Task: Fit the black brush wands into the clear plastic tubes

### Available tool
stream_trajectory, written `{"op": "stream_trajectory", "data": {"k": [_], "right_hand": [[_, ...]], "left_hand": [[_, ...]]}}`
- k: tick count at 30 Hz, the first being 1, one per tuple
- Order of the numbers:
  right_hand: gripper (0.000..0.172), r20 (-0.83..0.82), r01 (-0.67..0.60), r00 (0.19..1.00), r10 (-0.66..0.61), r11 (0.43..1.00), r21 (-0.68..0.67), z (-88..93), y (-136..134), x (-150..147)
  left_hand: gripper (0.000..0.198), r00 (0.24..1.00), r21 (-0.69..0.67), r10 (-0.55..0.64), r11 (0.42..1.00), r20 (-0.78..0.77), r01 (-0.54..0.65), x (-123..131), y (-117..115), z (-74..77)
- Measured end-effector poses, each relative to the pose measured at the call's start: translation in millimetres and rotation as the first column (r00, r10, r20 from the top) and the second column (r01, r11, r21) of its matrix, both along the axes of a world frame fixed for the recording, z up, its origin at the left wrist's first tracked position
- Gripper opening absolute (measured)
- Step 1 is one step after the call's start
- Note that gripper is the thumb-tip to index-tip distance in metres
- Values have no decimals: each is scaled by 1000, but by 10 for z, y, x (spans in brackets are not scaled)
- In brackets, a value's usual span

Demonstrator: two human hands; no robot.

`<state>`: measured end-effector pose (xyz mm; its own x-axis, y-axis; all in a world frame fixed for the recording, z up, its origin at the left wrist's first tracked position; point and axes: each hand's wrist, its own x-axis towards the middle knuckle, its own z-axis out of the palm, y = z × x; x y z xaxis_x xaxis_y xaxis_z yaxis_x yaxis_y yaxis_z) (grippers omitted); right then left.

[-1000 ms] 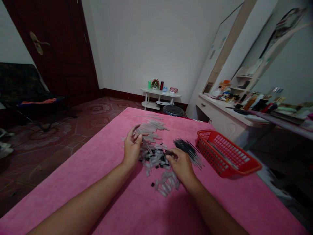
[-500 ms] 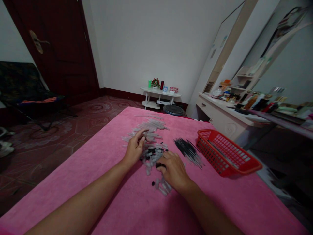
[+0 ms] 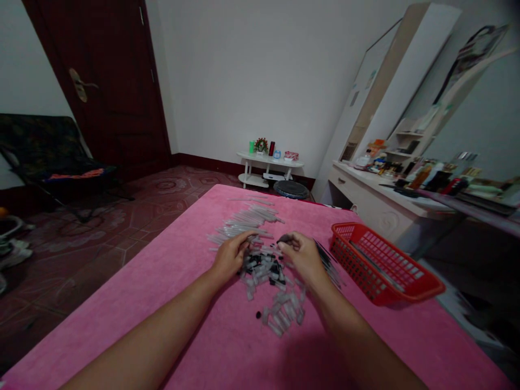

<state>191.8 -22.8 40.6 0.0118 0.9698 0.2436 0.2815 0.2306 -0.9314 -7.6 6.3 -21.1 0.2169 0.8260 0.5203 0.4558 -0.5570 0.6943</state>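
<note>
My left hand (image 3: 231,255) is closed, thumb against fingers, on what looks like a clear plastic tube; its far end blurs into the pile behind. Across from it, my right hand (image 3: 303,253) pinches with thumb and forefinger; anything between these fingertips is too small and dark to name. Below and between both hands lies a heap of clear pen caps (image 3: 266,269) mixed with small black plugs (image 3: 255,260). Beyond my left hand are many clear pen barrels (image 3: 247,218). Thin dark pen refills (image 3: 325,257) lie beside my right wrist, partly hidden by it.
A red plastic basket (image 3: 426,295) with a few long thin pieces stands at the right on the pink cloth (image 3: 195,341). More clear caps (image 3: 286,311) and one black plug (image 3: 258,314) lie nearer me. A cluttered dressing table (image 3: 377,200) stands beyond the basket.
My right hand has lifted off the cap heap and moved up and to the right, uncovering caps below. My left hand stays near the barrels, slightly lower. The view has shifted a little.
</note>
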Motion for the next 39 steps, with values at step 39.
{"op": "stream_trajectory", "data": {"k": [39], "right_hand": [[16, -8, 111, 994, -111, 983, 149, -223, 381, 113]], "left_hand": [[31, 998, 16, -54, 998, -43, 54, 452, 226, 108]]}}
